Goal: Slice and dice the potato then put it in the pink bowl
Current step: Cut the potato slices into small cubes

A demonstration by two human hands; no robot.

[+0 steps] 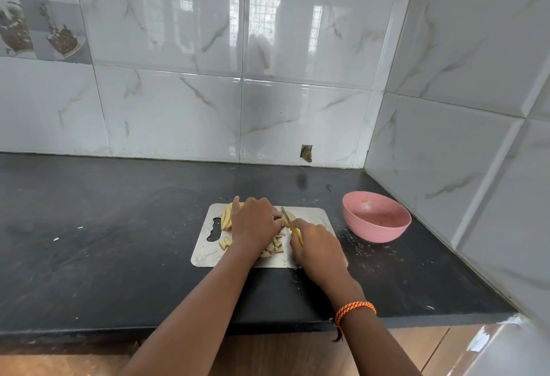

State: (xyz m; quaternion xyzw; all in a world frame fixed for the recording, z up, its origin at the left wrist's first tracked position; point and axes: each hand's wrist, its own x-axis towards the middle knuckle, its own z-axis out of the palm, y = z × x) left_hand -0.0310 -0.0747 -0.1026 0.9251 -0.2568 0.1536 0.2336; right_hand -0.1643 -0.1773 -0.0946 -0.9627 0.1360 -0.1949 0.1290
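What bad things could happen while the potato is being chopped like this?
The left hand presses the potato right beside the knife held by the right hand, so the blade could nick the fingers. The diced pieces lie loose on the thin metal board; some may fall onto the counter on the way to the pink bowl.

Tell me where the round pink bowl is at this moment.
In the head view, the round pink bowl stands on the black countertop, right of the metal cutting board, near the corner of the tiled walls.

Left hand [255, 224] steadying potato [226, 216], right hand [317, 246] gripping knife [293, 227]
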